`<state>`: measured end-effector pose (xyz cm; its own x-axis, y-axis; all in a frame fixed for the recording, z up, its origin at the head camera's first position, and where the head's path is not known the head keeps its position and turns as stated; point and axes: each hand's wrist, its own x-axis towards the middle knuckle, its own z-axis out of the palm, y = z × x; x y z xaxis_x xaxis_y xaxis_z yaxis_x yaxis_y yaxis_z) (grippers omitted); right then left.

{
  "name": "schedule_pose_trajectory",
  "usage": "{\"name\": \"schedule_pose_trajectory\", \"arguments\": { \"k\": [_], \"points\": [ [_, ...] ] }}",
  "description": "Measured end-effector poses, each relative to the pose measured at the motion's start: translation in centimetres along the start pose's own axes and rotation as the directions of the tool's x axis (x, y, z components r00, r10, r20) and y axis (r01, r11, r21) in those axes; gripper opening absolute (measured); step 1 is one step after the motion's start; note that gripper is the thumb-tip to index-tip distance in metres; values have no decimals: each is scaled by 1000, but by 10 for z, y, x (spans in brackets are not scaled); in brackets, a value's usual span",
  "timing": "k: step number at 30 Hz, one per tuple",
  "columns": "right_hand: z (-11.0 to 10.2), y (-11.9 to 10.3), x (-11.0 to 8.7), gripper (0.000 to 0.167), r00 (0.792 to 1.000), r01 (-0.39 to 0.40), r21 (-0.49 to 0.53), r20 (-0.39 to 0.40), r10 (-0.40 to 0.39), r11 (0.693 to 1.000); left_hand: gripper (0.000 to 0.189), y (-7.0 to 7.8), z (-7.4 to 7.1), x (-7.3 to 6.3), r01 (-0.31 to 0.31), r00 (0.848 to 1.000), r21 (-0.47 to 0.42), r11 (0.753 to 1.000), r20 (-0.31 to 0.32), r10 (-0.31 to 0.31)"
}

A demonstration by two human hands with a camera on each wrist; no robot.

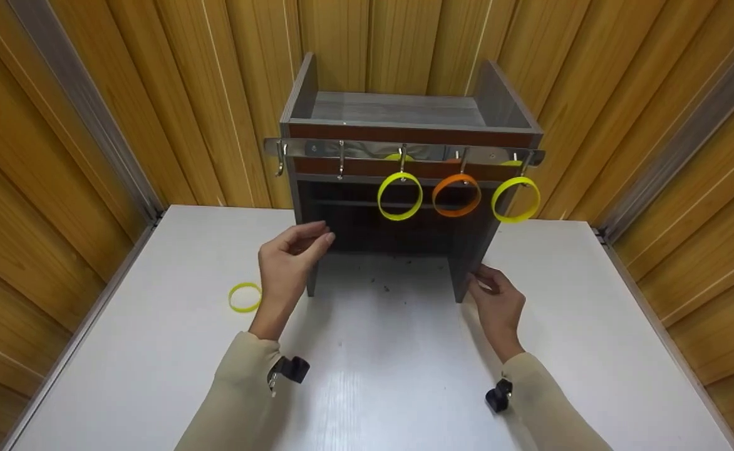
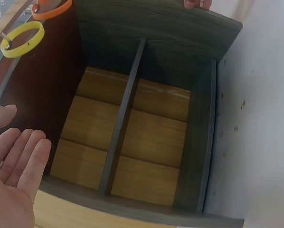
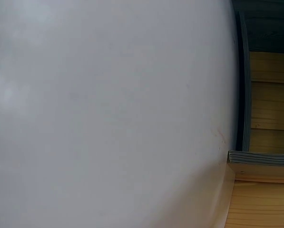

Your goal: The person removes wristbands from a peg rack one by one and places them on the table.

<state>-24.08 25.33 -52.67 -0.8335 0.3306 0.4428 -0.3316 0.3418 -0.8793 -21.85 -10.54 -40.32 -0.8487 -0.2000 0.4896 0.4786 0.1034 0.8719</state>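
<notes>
A small grey wooden shelf stands on the table, with a metal hook rail across its front. Yellow, orange and yellow wristbands hang from three hooks; the two left hooks are bare. My left hand is held before the shelf's left side panel, fingers loosely extended and holding nothing, as the left wrist view also shows. Low on the right side panel, my right hand grips the front edge between thumb and fingers. Only its fingertips show in the left wrist view.
Another yellow wristband lies on the white table, left of my left wrist. Wood-panelled walls enclose the table at the back and sides. Small dark specks dot the tabletop under the shelf.
</notes>
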Motion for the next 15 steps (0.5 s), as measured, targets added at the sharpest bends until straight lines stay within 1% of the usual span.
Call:
{"name": "schedule_pose_trajectory", "arguments": {
  "k": [3, 7, 15],
  "points": [
    [-1, 0, 0, 22, 1000, -8, -5, 5, 8, 1000, 22, 4, 7, 2, -16, 1000, -17, 1000, 18, 16],
    [-1, 0, 0, 24, 1000, -22, 2, 3, 22, 1000, 22, 8, 14, 4, -35, 999, -20, 999, 38, 36],
    [0, 0, -1, 23, 1000, -21, 19, 0, 21, 1000, 24, 16, 25, 7, -46, 997, -13, 999, 62, 47]
  ]
}}
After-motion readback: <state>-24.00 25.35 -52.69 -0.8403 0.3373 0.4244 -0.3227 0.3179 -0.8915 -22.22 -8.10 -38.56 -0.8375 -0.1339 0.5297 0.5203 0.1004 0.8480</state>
